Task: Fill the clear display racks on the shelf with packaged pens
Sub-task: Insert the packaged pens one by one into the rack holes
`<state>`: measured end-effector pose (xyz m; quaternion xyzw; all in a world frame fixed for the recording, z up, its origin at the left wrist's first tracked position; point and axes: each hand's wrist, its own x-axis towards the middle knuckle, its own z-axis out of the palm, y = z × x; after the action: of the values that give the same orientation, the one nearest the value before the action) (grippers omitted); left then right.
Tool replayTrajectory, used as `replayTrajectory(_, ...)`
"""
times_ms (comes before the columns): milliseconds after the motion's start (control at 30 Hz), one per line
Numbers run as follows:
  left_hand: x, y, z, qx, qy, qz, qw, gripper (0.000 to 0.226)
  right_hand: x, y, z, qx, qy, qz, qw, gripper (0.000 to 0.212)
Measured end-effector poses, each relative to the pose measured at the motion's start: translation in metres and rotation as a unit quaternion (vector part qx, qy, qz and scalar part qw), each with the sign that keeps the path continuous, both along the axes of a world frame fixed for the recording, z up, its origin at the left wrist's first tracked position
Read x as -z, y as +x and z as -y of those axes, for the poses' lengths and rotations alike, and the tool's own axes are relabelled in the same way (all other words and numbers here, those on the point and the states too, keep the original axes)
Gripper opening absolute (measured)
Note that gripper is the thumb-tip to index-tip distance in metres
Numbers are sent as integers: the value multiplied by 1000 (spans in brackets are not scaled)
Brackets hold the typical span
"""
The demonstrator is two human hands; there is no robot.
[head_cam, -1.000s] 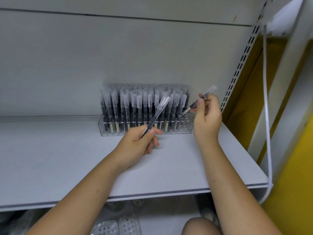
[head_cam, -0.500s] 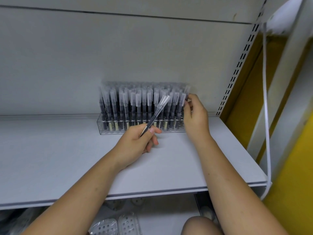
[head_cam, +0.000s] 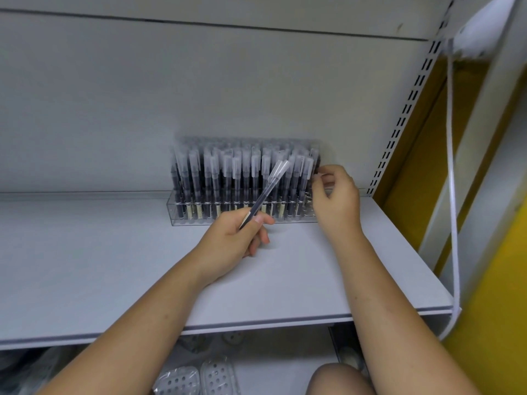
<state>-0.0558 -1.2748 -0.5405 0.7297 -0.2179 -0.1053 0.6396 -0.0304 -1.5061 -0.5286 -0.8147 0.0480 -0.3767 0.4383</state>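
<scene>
A clear display rack stands at the back of the grey shelf, packed with several upright packaged pens. My left hand hovers in front of the rack and grips two packaged pens that slant up and to the right. My right hand is at the rack's right end. Its thumb and fingertips pinch the top of the rightmost pen, which stands in the rack.
A perforated shelf upright runs up the right side beside a yellow wall. A white cable hangs past the shelf's right edge. Bagged perforated items lie on the lower level, and my knee shows below.
My right hand carried a pen from the air on the right down into the rack's right end and stays on it. My left hand has hardly moved.
</scene>
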Motion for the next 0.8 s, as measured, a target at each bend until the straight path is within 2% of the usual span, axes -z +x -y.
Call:
replayTrajectory(133, 0, 0, 0, 3, -2, 0, 1000, 28, -5, -14, -3, 5, 22, 57, 998, 11)
replayTrajectory(233, 0, 0, -1, 5, -2, 2, 1000, 28, -10, -24, -10, -39, 47, 66, 996, 7)
replayTrajectory(367, 0, 0, 0, 12, 0, 10, 1000, 28, -14, -32, -21, -158, 103, -24, 982, 14)
replayTrajectory(500, -1, 0, 1, 28, 1, 18, 999, 29, -16, -36, -29, -270, 80, -88, 956, 10)
replayTrajectory(633, -1, -2, 2, 43, 14, 42, 998, 30, -18, -39, -35, -322, 96, -126, 933, 18)
replayTrajectory(700, -1, -2, 1, 47, 25, 53, 997, 32, -20, -41, -39, -343, 113, -125, 924, 15)
replayTrajectory(800, -1, -2, 1, 48, 31, 54, 997, 32, -22, -41, -40, -344, 127, -117, 923, 16)
